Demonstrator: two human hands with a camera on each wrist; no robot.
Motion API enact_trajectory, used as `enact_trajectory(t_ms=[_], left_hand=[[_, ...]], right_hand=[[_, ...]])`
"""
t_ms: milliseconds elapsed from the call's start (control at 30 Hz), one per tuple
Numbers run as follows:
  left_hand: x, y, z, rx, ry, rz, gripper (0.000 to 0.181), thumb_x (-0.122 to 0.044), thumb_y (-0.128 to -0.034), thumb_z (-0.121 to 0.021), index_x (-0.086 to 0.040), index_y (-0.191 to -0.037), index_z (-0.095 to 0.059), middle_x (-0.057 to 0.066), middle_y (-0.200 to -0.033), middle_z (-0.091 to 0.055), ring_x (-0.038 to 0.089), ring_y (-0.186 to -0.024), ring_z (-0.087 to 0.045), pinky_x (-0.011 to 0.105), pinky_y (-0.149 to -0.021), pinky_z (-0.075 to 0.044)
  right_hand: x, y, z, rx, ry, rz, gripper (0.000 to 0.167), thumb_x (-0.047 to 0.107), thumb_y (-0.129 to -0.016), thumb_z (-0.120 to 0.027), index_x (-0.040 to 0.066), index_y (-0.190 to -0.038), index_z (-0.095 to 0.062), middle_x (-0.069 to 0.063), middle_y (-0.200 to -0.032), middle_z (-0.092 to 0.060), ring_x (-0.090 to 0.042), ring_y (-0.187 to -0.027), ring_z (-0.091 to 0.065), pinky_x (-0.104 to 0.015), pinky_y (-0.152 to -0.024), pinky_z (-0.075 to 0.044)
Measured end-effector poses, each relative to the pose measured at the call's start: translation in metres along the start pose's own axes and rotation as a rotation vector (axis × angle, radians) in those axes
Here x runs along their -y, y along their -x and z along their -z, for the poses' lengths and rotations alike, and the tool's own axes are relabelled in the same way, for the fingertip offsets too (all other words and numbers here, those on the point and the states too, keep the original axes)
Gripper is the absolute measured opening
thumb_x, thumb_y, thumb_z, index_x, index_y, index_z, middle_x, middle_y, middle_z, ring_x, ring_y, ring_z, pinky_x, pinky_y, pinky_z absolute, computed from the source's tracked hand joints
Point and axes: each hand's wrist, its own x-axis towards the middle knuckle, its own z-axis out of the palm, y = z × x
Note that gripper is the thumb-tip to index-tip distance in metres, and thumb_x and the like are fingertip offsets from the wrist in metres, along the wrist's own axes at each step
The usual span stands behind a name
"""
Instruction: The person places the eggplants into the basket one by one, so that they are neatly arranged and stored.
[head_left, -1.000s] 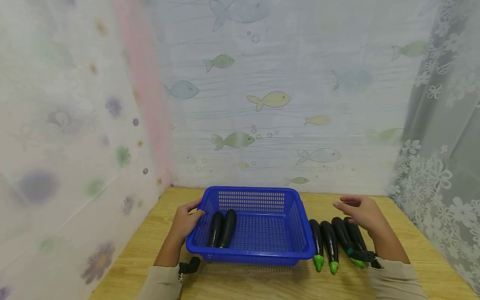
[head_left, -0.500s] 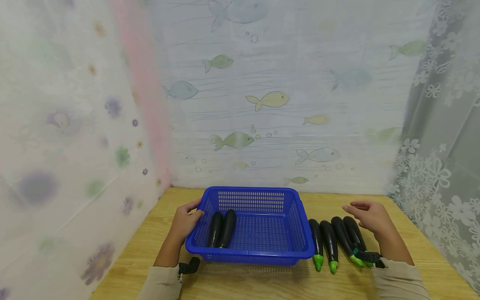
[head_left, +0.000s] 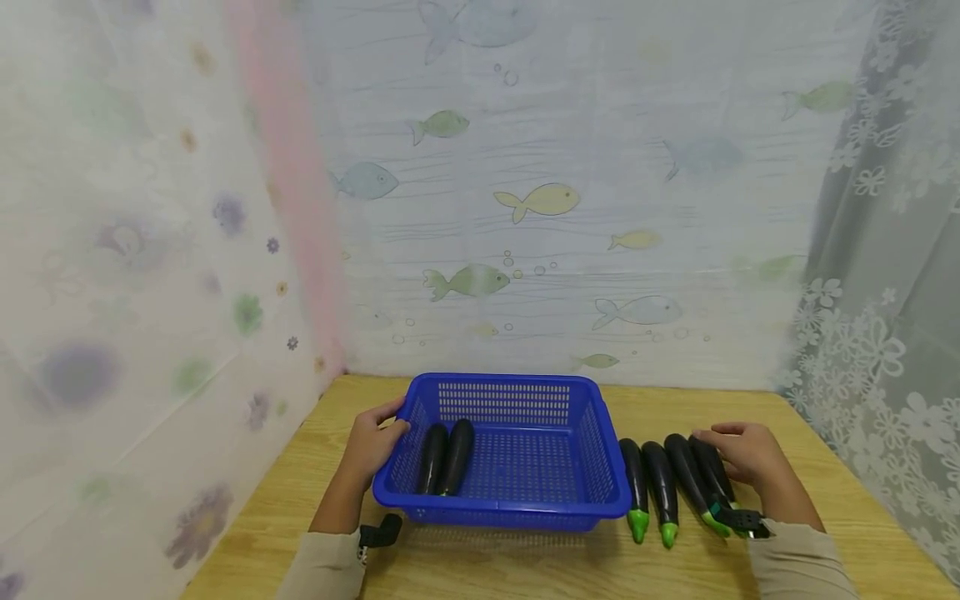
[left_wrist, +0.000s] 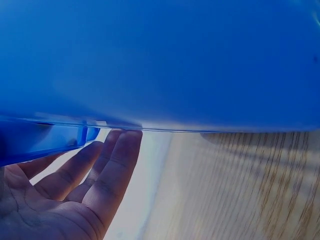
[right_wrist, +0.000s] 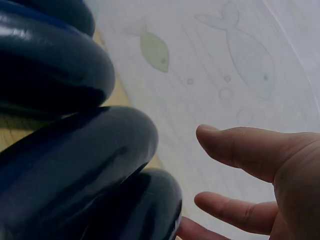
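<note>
My left hand holds the left rim of a blue plastic basket, thumb over the edge. In the left wrist view its fingers touch the blue wall from outside. Two dark eggplants lie side by side at the basket's left. Right of the basket, several eggplants with green stem ends lie in a row. My right hand hovers by the rightmost eggplant. In the right wrist view its thumb is apart from that eggplant, and a lower fingertip is at its side.
A wooden table carries everything. Behind it hangs a fish-patterned sheet, with a flowered sheet on the left and a lacy curtain on the right. Dark wrist cameras are strapped to both wrists.
My right hand has moved right and then lowered towards the rightmost eggplant. The left hand and the basket have stayed in place.
</note>
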Motion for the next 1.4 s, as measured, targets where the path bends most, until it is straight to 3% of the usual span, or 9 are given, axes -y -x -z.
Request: enact_trajectory(t_ms=[133,333,533,700,1233,1400], left_hand=[[-0.001,0.000,-0.003,0.017,0.008,-0.015,0.053,-0.016,-0.0979,-0.065,-0.004,-0.149,-0.055,0.022,-0.152,-0.054,0.040,-0.126,-0.064,0.051,-0.097,-0.058],[-0.002,-0.001,-0.006,0.024,0.016,-0.006,0.054,-0.015,-0.0965,-0.066,-0.005,-0.149,-0.055,0.023,-0.152,-0.053,0.038,-0.121,-0.067,0.047,-0.091,-0.061],[-0.003,-0.003,-0.005,0.013,0.001,-0.012,0.053,-0.013,-0.0961,-0.065,-0.005,-0.148,-0.056,0.020,-0.151,-0.055,0.037,-0.123,-0.066,0.047,-0.094,-0.060],[-0.003,-0.003,-0.005,0.012,-0.002,-0.012,0.054,-0.013,-0.0962,-0.064,-0.003,-0.149,-0.055,0.021,-0.152,-0.054,0.040,-0.127,-0.063,0.050,-0.097,-0.058],[-0.001,-0.001,-0.003,-0.008,-0.012,0.000,0.054,-0.012,-0.0958,-0.065,-0.003,-0.148,-0.056,0.020,-0.151,-0.055,0.038,-0.125,-0.065,0.049,-0.096,-0.058],[0.001,0.000,-0.001,-0.008,-0.005,-0.003,0.054,-0.012,-0.0964,-0.064,-0.004,-0.149,-0.055,0.020,-0.151,-0.055,0.039,-0.124,-0.065,0.048,-0.094,-0.059]], right_hand=[[-0.008,0.001,0.002,0.010,0.014,-0.011,0.098,0.055,-0.095,-0.066,-0.016,-0.152,-0.032,-0.043,-0.148,-0.039,-0.052,-0.130,-0.051,-0.042,-0.085,-0.061],[-0.015,0.002,0.006,0.043,0.036,-0.037,0.094,0.053,-0.097,-0.065,-0.017,-0.151,-0.033,-0.044,-0.147,-0.036,-0.055,-0.126,-0.052,-0.046,-0.084,-0.061],[-0.019,-0.002,0.006,0.026,0.050,-0.046,0.090,0.049,-0.095,-0.068,-0.015,-0.150,-0.037,-0.043,-0.144,-0.042,-0.043,-0.112,-0.064,-0.043,-0.082,-0.061],[-0.019,-0.004,0.005,0.013,0.024,-0.030,0.083,0.042,-0.096,-0.068,-0.017,-0.148,-0.039,-0.041,-0.138,-0.046,-0.037,-0.108,-0.065,-0.040,-0.078,-0.062],[-0.020,-0.010,0.002,-0.007,-0.004,-0.017,0.074,0.037,-0.094,-0.071,-0.016,-0.141,-0.050,-0.019,-0.110,-0.067,-0.017,-0.086,-0.068,-0.039,-0.074,-0.063],[-0.021,-0.013,0.003,-0.004,0.017,-0.015,0.074,0.041,-0.094,-0.071,-0.013,-0.141,-0.051,-0.021,-0.113,-0.066,-0.018,-0.087,-0.068,-0.039,-0.074,-0.062]])
